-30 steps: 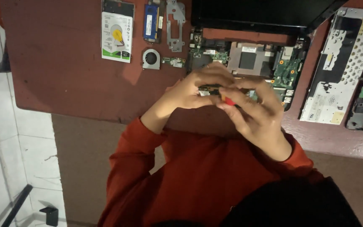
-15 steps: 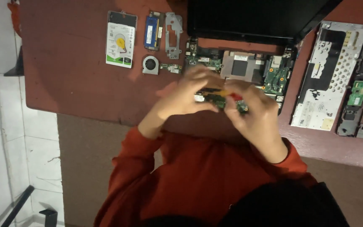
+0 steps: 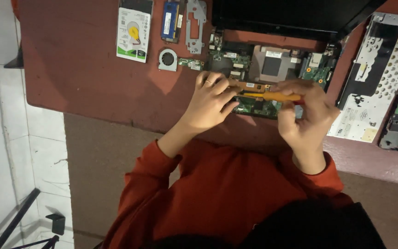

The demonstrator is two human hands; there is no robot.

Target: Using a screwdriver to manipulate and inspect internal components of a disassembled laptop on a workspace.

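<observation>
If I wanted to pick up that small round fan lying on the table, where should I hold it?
Pinch the round fan by its outer rim, coming straight down from above. It lies flat on the red table, apart from the neighbouring parts, so opposite edges look free; the central hub and blades seem delicate and are best left alone.

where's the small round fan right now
In the head view the small round fan lies on the red table, upper left of the left hand, just below the hard drive.
</observation>
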